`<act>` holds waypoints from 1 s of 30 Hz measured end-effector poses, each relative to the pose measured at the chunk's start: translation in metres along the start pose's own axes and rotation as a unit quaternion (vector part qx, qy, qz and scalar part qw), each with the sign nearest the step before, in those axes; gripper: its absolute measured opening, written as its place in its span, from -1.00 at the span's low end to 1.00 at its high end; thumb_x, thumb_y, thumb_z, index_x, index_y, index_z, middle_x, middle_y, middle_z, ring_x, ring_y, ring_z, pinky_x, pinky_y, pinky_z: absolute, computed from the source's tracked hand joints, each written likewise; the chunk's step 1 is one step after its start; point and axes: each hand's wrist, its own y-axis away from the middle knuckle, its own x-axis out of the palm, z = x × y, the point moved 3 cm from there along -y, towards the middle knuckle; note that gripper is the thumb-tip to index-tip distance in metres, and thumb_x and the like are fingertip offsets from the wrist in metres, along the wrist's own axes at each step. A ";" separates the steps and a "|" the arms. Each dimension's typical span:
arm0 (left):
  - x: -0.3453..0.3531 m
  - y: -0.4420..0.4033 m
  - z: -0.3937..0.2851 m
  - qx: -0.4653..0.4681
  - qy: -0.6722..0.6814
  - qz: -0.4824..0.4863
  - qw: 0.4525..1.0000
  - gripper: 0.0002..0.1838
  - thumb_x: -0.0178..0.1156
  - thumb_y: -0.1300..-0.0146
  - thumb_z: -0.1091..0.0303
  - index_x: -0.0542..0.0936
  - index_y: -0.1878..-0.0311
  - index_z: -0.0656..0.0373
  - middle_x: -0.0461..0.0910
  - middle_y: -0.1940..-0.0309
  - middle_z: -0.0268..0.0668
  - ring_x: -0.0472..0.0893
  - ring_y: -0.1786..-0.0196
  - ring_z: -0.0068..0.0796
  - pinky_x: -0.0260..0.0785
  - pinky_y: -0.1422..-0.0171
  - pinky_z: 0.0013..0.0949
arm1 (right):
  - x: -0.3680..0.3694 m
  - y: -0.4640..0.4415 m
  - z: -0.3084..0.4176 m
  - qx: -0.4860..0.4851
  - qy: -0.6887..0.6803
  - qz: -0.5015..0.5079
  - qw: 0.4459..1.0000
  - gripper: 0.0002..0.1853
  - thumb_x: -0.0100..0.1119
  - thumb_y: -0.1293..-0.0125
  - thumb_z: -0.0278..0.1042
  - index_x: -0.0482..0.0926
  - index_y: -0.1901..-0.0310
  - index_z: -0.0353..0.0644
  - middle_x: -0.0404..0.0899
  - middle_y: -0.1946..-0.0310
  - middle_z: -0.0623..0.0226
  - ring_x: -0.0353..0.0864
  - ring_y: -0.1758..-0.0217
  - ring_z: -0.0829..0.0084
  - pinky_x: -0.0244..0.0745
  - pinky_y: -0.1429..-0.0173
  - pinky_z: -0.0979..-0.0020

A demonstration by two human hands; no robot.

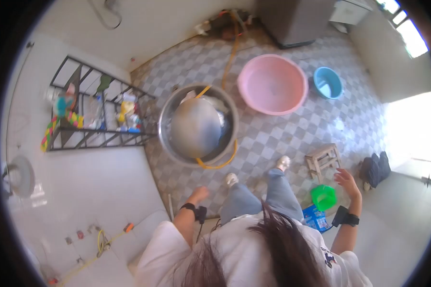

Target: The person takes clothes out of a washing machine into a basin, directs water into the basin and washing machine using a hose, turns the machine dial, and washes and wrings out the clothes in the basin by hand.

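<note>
On the checked floor (pixel 258 131), the big metal tub (pixel 164 124) stood far left, a round, blurred shape in it. The pink basin (pixel 273 88) sat just right of it; nearer, further right, was the wooden stool (pixel 322 160). The blue bucket (pixel 320 85) stood far right, the green bowl (pixel 323 197) near right. The right hand (pixel 348 185), by the stool, spread loosely, visibly bare; the left hand (pixel 198 194), nearest the tub, was too blurred to tell.
</note>
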 end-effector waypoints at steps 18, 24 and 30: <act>-0.065 -0.118 -0.358 0.106 0.104 -0.008 0.989 -0.66 0.18 -0.17 0.22 0.61 0.07 0.24 0.66 0.20 -0.10 0.65 0.11 -0.20 0.45 0.02 -0.28 | -0.208 -0.151 0.132 -0.193 0.194 0.090 0.958 -0.59 0.09 -0.32 -0.24 0.42 -0.18 -0.15 0.63 0.11 0.10 0.63 0.09 0.25 0.50 -0.01 0.34; -0.105 -0.232 -0.328 0.003 0.051 -0.004 0.999 -0.74 0.13 -0.16 0.26 0.67 0.23 0.22 0.67 0.23 -0.08 0.65 0.14 -0.10 0.48 0.02 -0.20 | -0.272 -0.244 0.196 -0.270 0.168 0.059 0.946 -0.58 0.07 -0.31 -0.25 0.41 -0.16 -0.24 0.63 0.12 0.05 0.62 0.07 0.10 0.51 0.00 0.24; -0.198 -0.347 -0.506 0.125 0.076 -0.048 0.988 -0.87 0.10 -0.21 0.39 0.57 0.28 0.25 0.56 0.54 -0.32 0.53 0.50 -0.45 0.38 0.42 -0.36 | -0.373 -0.307 0.205 -0.117 0.193 -0.017 0.974 -0.60 0.13 -0.27 -0.23 0.47 -0.09 -0.24 0.63 0.17 0.03 0.62 0.10 0.07 0.51 0.03 0.22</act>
